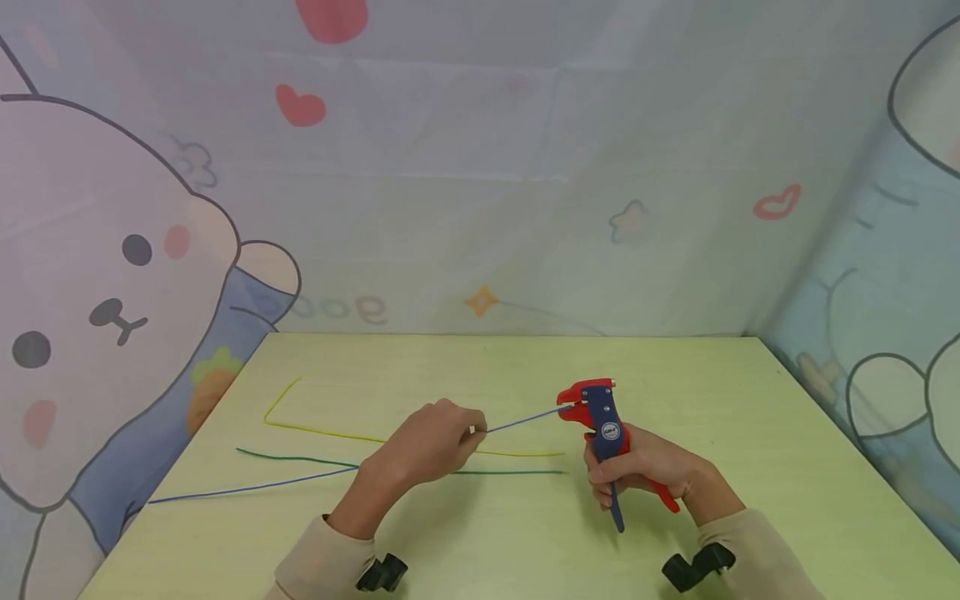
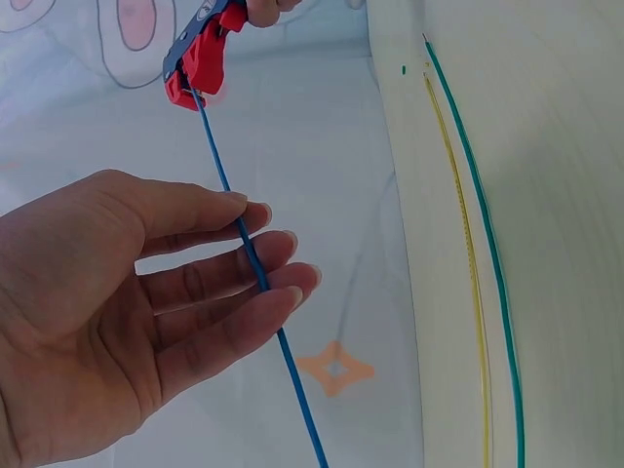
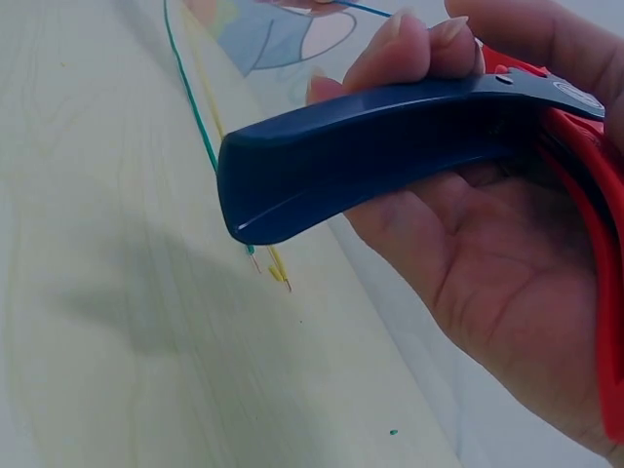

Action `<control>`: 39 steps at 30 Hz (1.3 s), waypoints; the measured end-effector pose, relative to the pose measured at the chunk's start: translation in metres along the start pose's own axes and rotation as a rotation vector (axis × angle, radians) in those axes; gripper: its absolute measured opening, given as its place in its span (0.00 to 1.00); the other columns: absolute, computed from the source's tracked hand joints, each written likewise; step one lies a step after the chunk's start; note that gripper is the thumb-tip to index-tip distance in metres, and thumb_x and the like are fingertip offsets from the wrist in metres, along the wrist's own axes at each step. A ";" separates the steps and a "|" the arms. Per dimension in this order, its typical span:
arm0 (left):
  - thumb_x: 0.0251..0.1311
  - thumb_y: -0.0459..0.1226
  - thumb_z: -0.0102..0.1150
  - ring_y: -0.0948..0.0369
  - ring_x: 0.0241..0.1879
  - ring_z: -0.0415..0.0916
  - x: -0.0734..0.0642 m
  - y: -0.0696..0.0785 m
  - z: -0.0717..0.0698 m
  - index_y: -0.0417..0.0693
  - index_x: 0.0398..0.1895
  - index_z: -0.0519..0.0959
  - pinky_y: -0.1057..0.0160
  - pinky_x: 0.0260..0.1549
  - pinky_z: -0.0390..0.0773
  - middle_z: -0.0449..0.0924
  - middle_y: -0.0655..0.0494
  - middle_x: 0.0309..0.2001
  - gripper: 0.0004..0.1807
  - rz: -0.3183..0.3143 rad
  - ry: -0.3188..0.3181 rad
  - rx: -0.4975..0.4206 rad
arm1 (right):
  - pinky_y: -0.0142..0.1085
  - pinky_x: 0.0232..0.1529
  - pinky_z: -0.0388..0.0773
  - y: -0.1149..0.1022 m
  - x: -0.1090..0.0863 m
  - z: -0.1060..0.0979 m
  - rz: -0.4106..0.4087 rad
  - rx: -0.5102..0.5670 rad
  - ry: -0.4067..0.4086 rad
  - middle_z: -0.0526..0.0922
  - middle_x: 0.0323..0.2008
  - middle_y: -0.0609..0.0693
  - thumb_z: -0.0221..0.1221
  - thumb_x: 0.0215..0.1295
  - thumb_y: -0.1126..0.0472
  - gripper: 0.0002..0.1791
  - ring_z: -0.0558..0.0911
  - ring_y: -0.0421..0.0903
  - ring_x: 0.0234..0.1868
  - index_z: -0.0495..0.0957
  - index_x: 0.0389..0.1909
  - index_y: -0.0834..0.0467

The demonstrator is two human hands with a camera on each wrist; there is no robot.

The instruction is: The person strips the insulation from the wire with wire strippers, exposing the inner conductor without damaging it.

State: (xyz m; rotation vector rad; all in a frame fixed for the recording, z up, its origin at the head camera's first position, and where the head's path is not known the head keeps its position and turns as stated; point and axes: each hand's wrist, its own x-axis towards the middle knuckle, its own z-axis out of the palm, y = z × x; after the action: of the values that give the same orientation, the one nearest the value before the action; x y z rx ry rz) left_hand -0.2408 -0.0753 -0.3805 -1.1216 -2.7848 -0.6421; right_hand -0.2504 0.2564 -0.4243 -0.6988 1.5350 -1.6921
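My left hand (image 1: 433, 439) pinches a blue wire (image 2: 213, 141) between thumb and fingers, above the table. One end of the wire runs into the red jaws of a wire stripper (image 1: 602, 417); the other trails off to the left. My right hand (image 1: 648, 468) grips the stripper by its blue and red handles, head pointing up and left. In the right wrist view the blue handle (image 3: 370, 146) crosses in front of the fingers. Below the left hand lie a yellow wire (image 1: 330, 432) and a green wire (image 1: 517, 472); their right ends show bare copper in the right wrist view.
The wires lie on a pale yellow wooden table (image 1: 750, 417). Tiny green scraps (image 3: 393, 432) of insulation sit near the wire ends. A printed cloth (image 1: 525, 167) with cartoon figures hangs behind the table and along its sides.
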 end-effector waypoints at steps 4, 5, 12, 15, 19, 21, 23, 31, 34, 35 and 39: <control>0.70 0.30 0.55 0.69 0.17 0.67 0.000 -0.001 0.000 0.45 0.39 0.84 0.67 0.21 0.70 0.80 0.60 0.26 0.08 0.006 0.005 0.003 | 0.46 0.41 0.81 -0.001 0.000 0.001 0.003 -0.002 -0.002 0.80 0.27 0.51 0.55 0.68 0.70 0.03 0.81 0.48 0.30 0.76 0.36 0.61; 0.69 0.30 0.55 0.69 0.18 0.67 0.000 -0.001 0.000 0.45 0.39 0.84 0.67 0.21 0.70 0.80 0.60 0.26 0.08 0.007 0.006 0.002 | 0.46 0.41 0.81 -0.001 0.000 0.001 0.004 -0.003 -0.003 0.80 0.27 0.51 0.55 0.68 0.70 0.02 0.81 0.48 0.30 0.76 0.36 0.61; 0.69 0.31 0.56 0.70 0.19 0.69 -0.001 -0.001 0.000 0.45 0.39 0.85 0.67 0.23 0.71 0.81 0.59 0.28 0.08 0.013 0.005 0.005 | 0.45 0.39 0.82 -0.002 0.000 0.002 0.013 -0.028 0.012 0.80 0.27 0.51 0.55 0.69 0.70 0.02 0.81 0.47 0.29 0.74 0.35 0.61; 0.69 0.31 0.56 0.70 0.19 0.69 -0.001 -0.001 0.000 0.45 0.39 0.85 0.67 0.23 0.71 0.81 0.59 0.28 0.08 0.019 0.004 0.007 | 0.45 0.38 0.82 -0.002 0.000 0.003 0.020 -0.035 0.028 0.79 0.26 0.51 0.55 0.68 0.69 0.02 0.80 0.47 0.28 0.73 0.34 0.61; 0.69 0.30 0.55 0.69 0.20 0.69 -0.001 -0.002 -0.001 0.45 0.39 0.85 0.66 0.23 0.71 0.81 0.59 0.29 0.08 0.019 -0.002 0.003 | 0.44 0.36 0.82 -0.001 0.000 0.004 0.019 -0.042 0.035 0.77 0.25 0.50 0.55 0.68 0.69 0.03 0.78 0.46 0.26 0.73 0.33 0.61; 0.69 0.30 0.55 0.69 0.20 0.69 -0.001 -0.002 -0.001 0.46 0.38 0.85 0.66 0.23 0.71 0.82 0.59 0.29 0.08 0.017 -0.004 0.004 | 0.43 0.35 0.82 -0.001 0.001 0.004 0.021 -0.047 0.039 0.77 0.24 0.50 0.55 0.68 0.69 0.04 0.78 0.46 0.26 0.73 0.33 0.61; 0.69 0.30 0.55 0.69 0.20 0.69 -0.002 -0.002 -0.001 0.45 0.38 0.85 0.66 0.23 0.71 0.82 0.58 0.29 0.08 0.017 -0.003 0.006 | 0.43 0.34 0.82 -0.001 0.001 0.003 0.022 -0.055 0.043 0.77 0.24 0.50 0.56 0.68 0.69 0.04 0.78 0.46 0.25 0.73 0.32 0.61; 0.69 0.30 0.55 0.69 0.19 0.69 -0.001 -0.002 -0.002 0.45 0.39 0.85 0.67 0.22 0.71 0.82 0.57 0.29 0.08 0.020 -0.003 0.016 | 0.43 0.34 0.82 0.001 0.001 0.002 0.025 -0.059 0.043 0.77 0.24 0.50 0.56 0.68 0.68 0.04 0.78 0.46 0.25 0.74 0.33 0.61; 0.69 0.30 0.55 0.69 0.19 0.68 -0.001 -0.002 -0.003 0.45 0.38 0.85 0.66 0.21 0.70 0.81 0.59 0.27 0.09 0.017 -0.006 0.015 | 0.43 0.34 0.82 0.001 0.001 0.002 0.025 -0.058 0.044 0.77 0.24 0.50 0.56 0.68 0.68 0.04 0.78 0.46 0.25 0.74 0.33 0.61; 0.69 0.30 0.55 0.69 0.19 0.68 -0.001 -0.002 -0.003 0.45 0.38 0.85 0.66 0.21 0.69 0.81 0.59 0.27 0.09 0.016 -0.006 0.015 | 0.43 0.34 0.82 0.001 0.001 0.002 0.023 -0.058 0.045 0.77 0.24 0.50 0.56 0.69 0.68 0.04 0.77 0.46 0.25 0.74 0.33 0.62; 0.69 0.30 0.54 0.69 0.17 0.66 -0.002 -0.001 -0.002 0.46 0.37 0.85 0.66 0.20 0.68 0.79 0.61 0.25 0.09 0.013 -0.007 0.011 | 0.43 0.33 0.82 0.001 0.001 0.002 0.021 -0.065 0.054 0.77 0.24 0.50 0.56 0.69 0.67 0.04 0.77 0.45 0.25 0.74 0.33 0.62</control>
State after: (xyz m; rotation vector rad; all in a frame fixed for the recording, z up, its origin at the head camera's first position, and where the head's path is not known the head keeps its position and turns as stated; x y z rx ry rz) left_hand -0.2407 -0.0783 -0.3792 -1.1418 -2.7807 -0.6220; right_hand -0.2495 0.2545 -0.4251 -0.6733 1.6355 -1.6645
